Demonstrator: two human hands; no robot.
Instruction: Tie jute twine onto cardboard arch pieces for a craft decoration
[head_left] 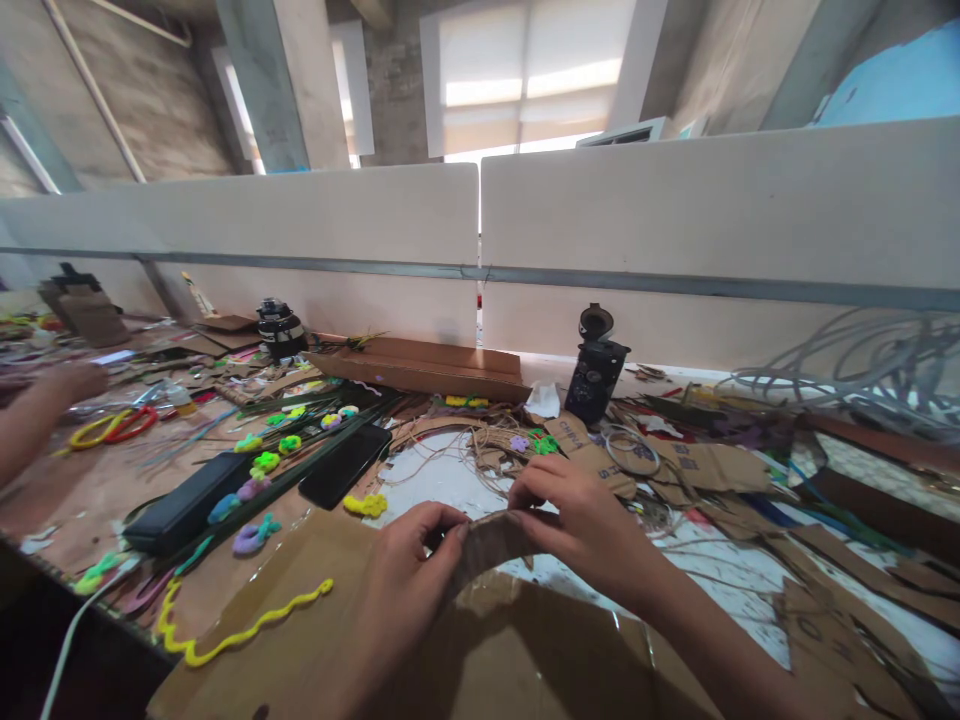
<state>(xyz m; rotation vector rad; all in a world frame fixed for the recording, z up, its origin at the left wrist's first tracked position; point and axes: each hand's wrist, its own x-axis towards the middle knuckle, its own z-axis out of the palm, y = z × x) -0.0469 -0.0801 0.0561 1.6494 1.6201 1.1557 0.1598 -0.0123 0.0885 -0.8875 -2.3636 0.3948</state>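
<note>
Between my two hands a short strip of brown cardboard (491, 543) is held, bowed slightly upward. My left hand (412, 570) pinches its left end between thumb and fingers. At its right end, my right hand (574, 510) grips it the same way. Below them lies a large flat sheet of cardboard (300, 570), partly hidden by my forearms. A wavy yellow pipe cleaner (247, 632) rests on that sheet, left of my left hand. Just beyond my hands is a small yellow fuzzy piece (365, 505).
Left of centre lie a black phone (345, 465) and a dark case (191, 500) among fuzzy flowers. A black bottle (596, 375) with its lid up stands behind. Cardboard scraps (712, 470) crowd the right. Another person's hand (71, 385) is at far left, near scissors (124, 425).
</note>
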